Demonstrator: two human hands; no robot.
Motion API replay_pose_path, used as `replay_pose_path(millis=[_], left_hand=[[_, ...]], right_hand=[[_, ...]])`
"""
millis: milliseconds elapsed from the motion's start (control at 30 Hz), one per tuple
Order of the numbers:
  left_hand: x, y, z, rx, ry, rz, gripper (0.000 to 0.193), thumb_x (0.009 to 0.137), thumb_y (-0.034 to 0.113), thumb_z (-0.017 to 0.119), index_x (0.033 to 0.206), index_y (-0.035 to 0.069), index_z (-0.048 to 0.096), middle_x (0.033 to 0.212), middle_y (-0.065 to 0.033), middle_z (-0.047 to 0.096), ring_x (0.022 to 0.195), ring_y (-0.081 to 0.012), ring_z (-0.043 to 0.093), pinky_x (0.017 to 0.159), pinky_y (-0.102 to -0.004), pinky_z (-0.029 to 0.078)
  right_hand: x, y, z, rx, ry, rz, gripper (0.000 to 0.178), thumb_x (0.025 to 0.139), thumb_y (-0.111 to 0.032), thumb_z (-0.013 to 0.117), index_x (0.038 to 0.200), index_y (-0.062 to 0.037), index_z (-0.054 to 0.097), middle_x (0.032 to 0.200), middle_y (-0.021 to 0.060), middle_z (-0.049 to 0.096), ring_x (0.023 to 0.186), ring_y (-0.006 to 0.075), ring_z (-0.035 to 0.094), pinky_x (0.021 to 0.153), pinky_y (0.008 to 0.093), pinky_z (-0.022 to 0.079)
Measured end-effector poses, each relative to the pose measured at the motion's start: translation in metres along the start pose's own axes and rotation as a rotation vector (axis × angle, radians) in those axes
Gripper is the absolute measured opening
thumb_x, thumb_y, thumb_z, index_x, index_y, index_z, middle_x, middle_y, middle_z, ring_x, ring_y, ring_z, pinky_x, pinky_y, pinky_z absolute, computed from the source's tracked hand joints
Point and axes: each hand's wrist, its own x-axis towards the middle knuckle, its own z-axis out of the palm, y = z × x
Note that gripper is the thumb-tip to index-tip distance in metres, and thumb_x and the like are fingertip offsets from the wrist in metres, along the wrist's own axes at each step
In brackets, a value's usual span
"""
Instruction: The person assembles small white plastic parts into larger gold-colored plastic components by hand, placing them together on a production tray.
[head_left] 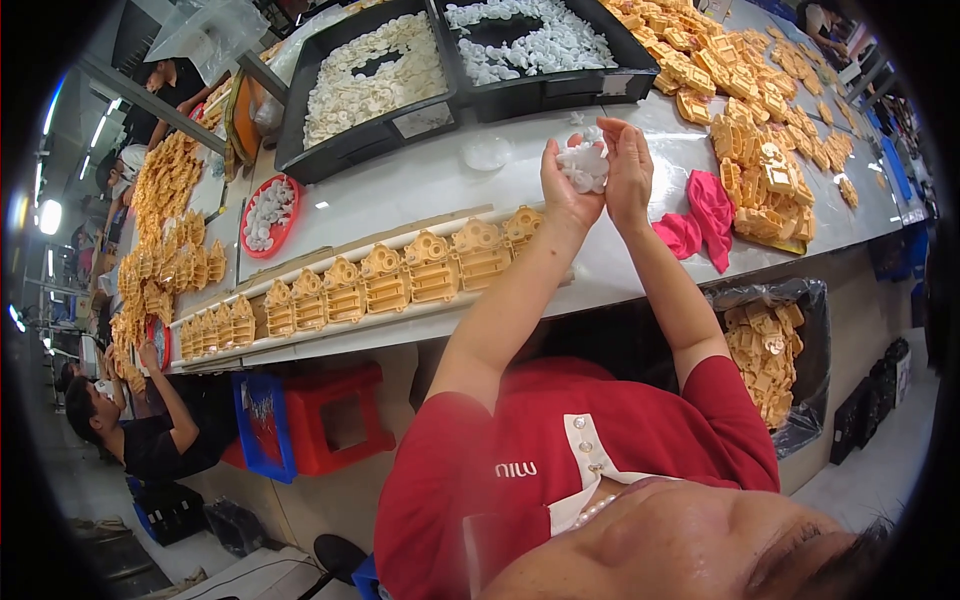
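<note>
Over the white worktable (400, 195), my left hand (569, 195) and my right hand (629, 175) are cupped together around a heap of small white plastic parts (585, 165). The fingers of my right hand are held side by side against the heap. A few loose white parts lie just beyond my fingertips. Left of my hands is a small clear round dish (487, 152). Along the near table edge, tan plastic housings (385, 280) stand in a row on a long rail, the right end passing behind my left forearm.
Two black trays (375, 142) of small white parts stand at the back. A red bowl (292, 222) holds more. A pink cloth (711, 215) and piled tan housings (765, 185) lie right; a bag-lined bin (815, 360) stands below. A co-worker (150, 430) sits left near red stools (345, 415).
</note>
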Motion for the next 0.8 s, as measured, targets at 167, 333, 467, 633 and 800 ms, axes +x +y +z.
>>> replay_pose_path(millis=[167,333,467,633,800], left_hand=[[-0.023,0.021,0.003,-0.087,0.012,-0.051,0.039,0.088,0.046,0.042,0.106,0.013,0.050,0.108,-0.0140,0.054,0.099,-0.0335,0.053,0.085,-0.0490,0.044],[-0.050,0.042,0.000,-0.021,0.030,-0.016,0.040,0.088,0.048,0.041,0.108,0.015,0.051,0.109,-0.0136,0.054,0.099,-0.0324,0.055,0.082,-0.0471,0.045],[-0.078,0.057,-0.007,0.026,0.048,-0.019,0.040,0.090,0.046,0.039,0.112,0.014,0.050,0.112,-0.0141,0.053,0.102,-0.0320,0.053,0.085,-0.0459,0.042],[-0.107,0.077,-0.014,-0.030,0.032,-0.039,0.040,0.091,0.044,0.037,0.113,0.014,0.049,0.115,-0.0151,0.051,0.106,-0.0314,0.051,0.088,-0.0488,0.043],[-0.122,0.097,-0.021,-0.149,0.016,0.005,0.040,0.093,0.043,0.035,0.114,0.013,0.050,0.114,-0.0154,0.052,0.105,-0.0295,0.051,0.089,-0.0492,0.043]], right_hand=[[-0.009,-0.032,-0.007,-0.110,-0.126,-0.006,0.020,0.094,-0.014,0.046,0.104,0.0000,0.055,0.104,0.0087,0.059,0.100,0.0150,0.053,0.092,0.0273,0.039],[-0.024,-0.057,-0.010,-0.651,-0.513,-0.265,0.018,0.077,0.001,0.063,0.095,-0.0035,0.062,0.096,0.0087,0.062,0.088,0.0193,0.059,0.075,0.0291,0.047],[-0.033,-0.052,0.000,-0.755,-0.674,-0.575,0.022,0.070,-0.001,0.069,0.091,-0.0068,0.063,0.089,0.0063,0.060,0.083,0.0234,0.058,0.071,0.0328,0.049],[-0.035,-0.050,0.019,-0.739,-0.790,-0.654,0.019,0.071,-0.003,0.068,0.088,-0.0084,0.063,0.086,0.0052,0.059,0.080,0.0224,0.058,0.067,0.0318,0.049],[-0.037,-0.052,0.050,-0.653,-0.810,-0.303,0.014,0.076,-0.002,0.065,0.090,-0.0021,0.063,0.084,0.0100,0.064,0.074,0.0238,0.063,0.064,0.0309,0.050]])
